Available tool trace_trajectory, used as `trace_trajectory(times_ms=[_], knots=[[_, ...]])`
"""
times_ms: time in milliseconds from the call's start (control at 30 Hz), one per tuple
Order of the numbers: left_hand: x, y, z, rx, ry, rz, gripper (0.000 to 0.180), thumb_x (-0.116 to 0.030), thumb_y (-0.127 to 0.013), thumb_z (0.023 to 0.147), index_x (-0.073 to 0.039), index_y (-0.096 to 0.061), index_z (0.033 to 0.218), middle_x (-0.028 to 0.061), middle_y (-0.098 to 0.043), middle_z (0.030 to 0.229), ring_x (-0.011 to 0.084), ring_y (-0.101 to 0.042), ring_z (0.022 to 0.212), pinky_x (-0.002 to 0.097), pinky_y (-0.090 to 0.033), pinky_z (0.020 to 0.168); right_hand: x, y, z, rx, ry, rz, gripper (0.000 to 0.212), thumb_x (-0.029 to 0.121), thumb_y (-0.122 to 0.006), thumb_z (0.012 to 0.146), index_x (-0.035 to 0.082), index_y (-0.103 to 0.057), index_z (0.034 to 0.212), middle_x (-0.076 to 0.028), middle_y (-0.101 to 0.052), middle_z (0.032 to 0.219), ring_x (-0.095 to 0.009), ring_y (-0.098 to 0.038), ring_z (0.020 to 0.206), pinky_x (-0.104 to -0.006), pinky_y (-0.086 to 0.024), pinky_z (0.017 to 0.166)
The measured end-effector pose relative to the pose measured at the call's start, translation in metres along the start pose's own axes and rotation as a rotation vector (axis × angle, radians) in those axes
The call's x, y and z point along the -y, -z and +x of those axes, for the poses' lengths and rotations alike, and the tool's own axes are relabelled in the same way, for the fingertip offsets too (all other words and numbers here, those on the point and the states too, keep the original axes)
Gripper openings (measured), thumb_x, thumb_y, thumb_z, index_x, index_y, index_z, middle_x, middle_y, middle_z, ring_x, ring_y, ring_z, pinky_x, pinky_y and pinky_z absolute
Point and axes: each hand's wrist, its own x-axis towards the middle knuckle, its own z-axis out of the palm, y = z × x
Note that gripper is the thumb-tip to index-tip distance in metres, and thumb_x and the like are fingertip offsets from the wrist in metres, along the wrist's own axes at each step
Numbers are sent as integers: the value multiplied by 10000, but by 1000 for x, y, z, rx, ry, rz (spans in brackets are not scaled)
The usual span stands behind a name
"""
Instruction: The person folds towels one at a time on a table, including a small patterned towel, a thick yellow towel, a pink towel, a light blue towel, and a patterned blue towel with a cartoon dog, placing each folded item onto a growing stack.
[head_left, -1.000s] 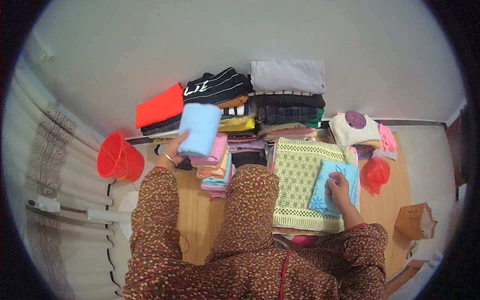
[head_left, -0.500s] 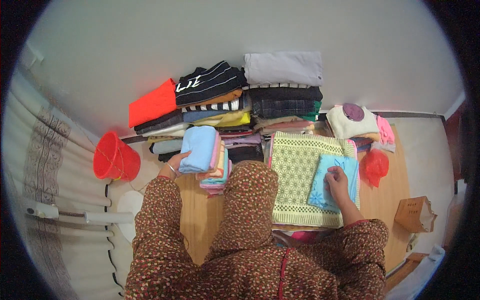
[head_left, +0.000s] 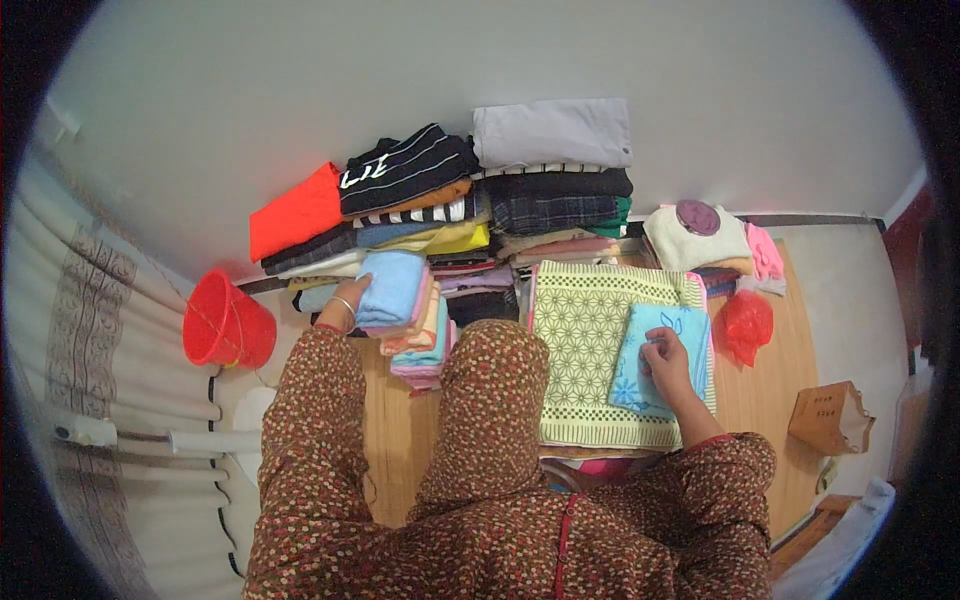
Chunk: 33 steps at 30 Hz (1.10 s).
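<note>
My left hand (head_left: 347, 298) grips the left edge of a folded light blue towel (head_left: 391, 284). That towel lies on top of a small stack of folded towels (head_left: 421, 362) in pink, peach and turquoise, beside my knee. Over on the right, my right hand (head_left: 668, 360) rests on a folded turquoise towel (head_left: 640, 385) with a blue flower print. Its fingers are curled in against the cloth, and their tips are partly hidden. Beneath it lies a larger pale green patterned towel (head_left: 580, 350), on top of a flat pile.
Tall piles of folded clothes (head_left: 560, 210) stand against the wall. A red bucket (head_left: 229, 318) is at the left. At the right are a white folded garment (head_left: 675, 243), a red plastic bag (head_left: 744, 328) and a brown paper bag (head_left: 830, 418).
My left hand has moved slightly up along the left edge of the light blue towel, which sits a little farther back. My right hand stays on the turquoise towel. The whole view has shifted slightly.
</note>
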Motion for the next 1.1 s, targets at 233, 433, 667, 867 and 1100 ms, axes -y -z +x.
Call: trace_trajectory(times_ms=[233, 433, 667, 867, 1100], knots=[[-36, -17, -53, -263, -751, 491, 396, -326, -551, 831, -45, -553, 1110, 187, -577, 1087, 322, -575, 947, 386, -440, 832, 5, 7, -4, 0, 14, -36, 170, 55, -560, 802, 36, -499, 959, -19, -514, 663, -96, -479, 510, -232, -407, 446], [-42, -58, -63, 29, -615, 1155, 629, -579, -404, 831, -237, -330, 1354, 137, -264, 1421, 388, -290, 1266, 447, -276, 1021, 9, 2, -5, -9, -6, -62, 167, 44, -564, 804, 32, -495, 956, -18, -508, 669, -93, -474, 514, -229, -398, 457], [-35, -78, -54, 175, -430, 1222, 689, -643, -372, 798, -339, -205, 1393, 38, -136, 1478, 365, -149, 1333, 549, -155, 1043, -4, 8, -1, -25, 29, -31, 183, 43, -571, 800, 28, -503, 969, -23, -512, 680, -91, -484, 537, -227, -404, 477], [-49, -71, -53, 176, -448, 1177, 669, -629, -363, 810, -304, -255, 1385, 41, -166, 1471, 359, -150, 1333, 549, -142, 1044, -3, 7, -2, 24, 50, 43, 183, 58, -565, 803, 25, -516, 976, -35, -547, 705, -96, -499, 551, -224, -411, 494], [-35, -12, -38, 33, -685, 575, 479, -405, -368, 906, -60, -509, 1207, 201, -561, 1122, 365, -508, 1057, 381, -395, 888, 21, 5, -17, 117, 47, -122, 167, 68, -536, 831, 39, -514, 994, -51, -588, 767, -102, -524, 578, -223, -429, 509]])
